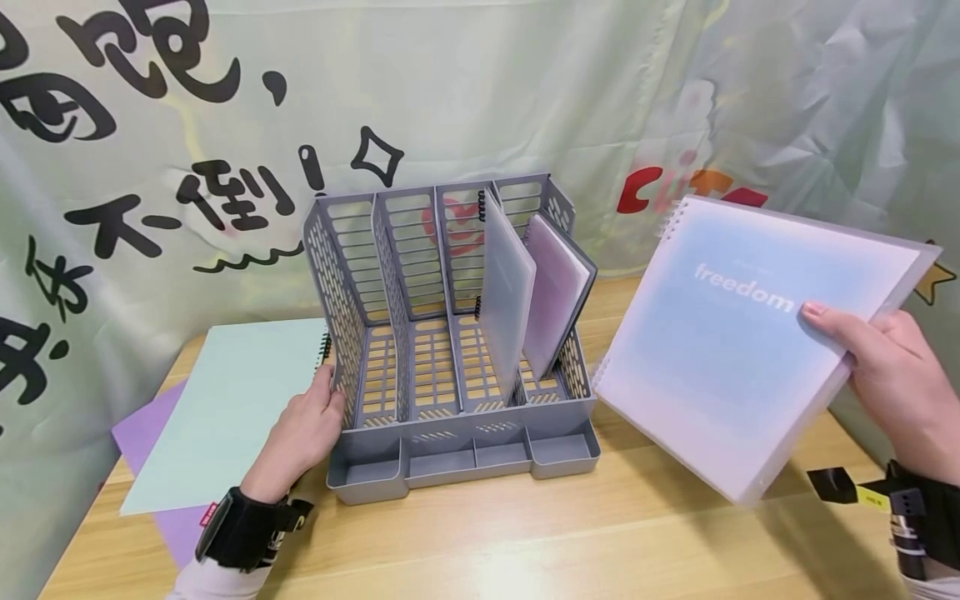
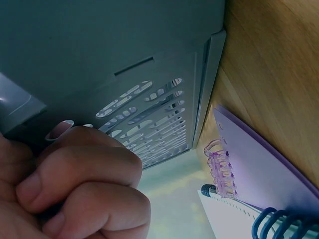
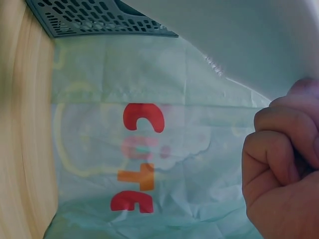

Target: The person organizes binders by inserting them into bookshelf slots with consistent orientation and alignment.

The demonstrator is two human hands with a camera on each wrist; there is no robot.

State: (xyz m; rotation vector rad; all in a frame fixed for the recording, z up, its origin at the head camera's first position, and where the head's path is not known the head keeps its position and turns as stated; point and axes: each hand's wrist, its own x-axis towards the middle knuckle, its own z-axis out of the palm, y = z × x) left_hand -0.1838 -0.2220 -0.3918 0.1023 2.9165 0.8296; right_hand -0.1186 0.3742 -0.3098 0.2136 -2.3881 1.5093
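Right hand point(image 1: 903, 375) pinching freedom notebook point(image 1: 712, 375) at one edge; left hand point(image 1: 303, 425) curled beside organizer point(image 1: 465, 429), hold unclear | notebook raised by right edge of tabletop point(image 1: 480, 533) | likely best: square it upright, coil point(image 1: 670, 218) clear

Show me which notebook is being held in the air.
The pale blue "freedom" notebook, in the right hand; the others stand in the gray rack or lie stacked on the table beside it.

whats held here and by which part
Right hand holds the "freedom" spiral notebook by the edge opposite its binding; whether the left hand grips the desk organizer is unclear.
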